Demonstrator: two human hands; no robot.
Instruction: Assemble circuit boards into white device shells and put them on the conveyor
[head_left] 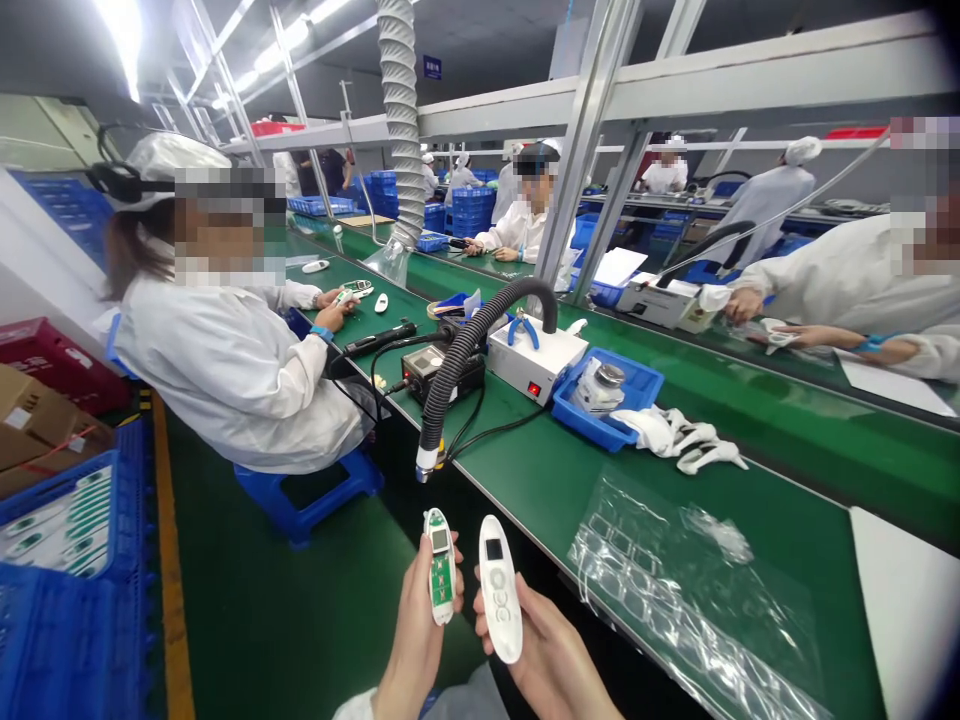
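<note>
At lower centre of the frame, the left hand [420,592] grips a white shell [444,612] bearing a green circuit board [441,574]; beside it, the right hand [546,628] grips a white cover [501,600]. The bench [517,470] extends toward lower right.

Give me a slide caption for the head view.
Left hand holds a white oval casing with a green circuit board; right hand, a white oval cover, beside a green workbench.

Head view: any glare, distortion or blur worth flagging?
Head view: ceiling light upper left blown out; clear plastic glinting; wide-angle stretch towards the edges, dark corners at right; circuit-board half and white cover fairly crisp.
</note>
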